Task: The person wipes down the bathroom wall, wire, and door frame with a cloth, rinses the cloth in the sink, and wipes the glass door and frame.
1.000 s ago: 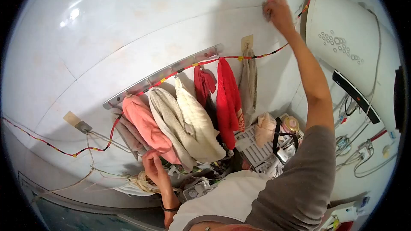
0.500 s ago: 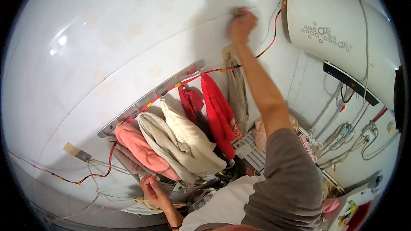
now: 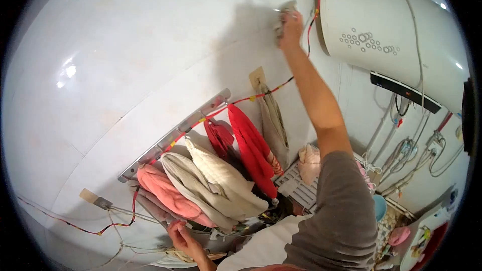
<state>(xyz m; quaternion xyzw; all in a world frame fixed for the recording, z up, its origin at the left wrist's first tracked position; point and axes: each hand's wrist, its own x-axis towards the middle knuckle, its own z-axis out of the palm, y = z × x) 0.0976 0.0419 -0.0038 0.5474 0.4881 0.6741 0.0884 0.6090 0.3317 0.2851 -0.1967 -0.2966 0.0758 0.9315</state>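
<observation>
My right hand (image 3: 291, 31) is raised high against the white tiled wall (image 3: 165, 35), fingers closed round a crumpled greyish cloth (image 3: 288, 6) pressed to the tiles. Low on the left, my left hand (image 3: 184, 239) hovers by the hanging towels with its fingers curled together; whatever they hold, if anything, I cannot make out. Closest to it are a pink towel (image 3: 168, 193) and a grey towel (image 3: 193, 185). A cream towel (image 3: 216, 175) and a red towel (image 3: 248, 145) hang further along the metal hook rail (image 3: 173, 138).
A white water heater (image 3: 371, 20) is mounted at upper right, with cables and pipes beneath. Red-and-black cord (image 3: 281, 85) runs across the wall and rail. Another greyish towel (image 3: 272, 118) hangs from an adhesive hook (image 3: 257, 76). Below stands a white slatted rack (image 3: 299, 185).
My right hand has slid the cloth along the wall toward the heater, and more of the cloth shows. The view has shifted slightly. My left hand stays low near the towels.
</observation>
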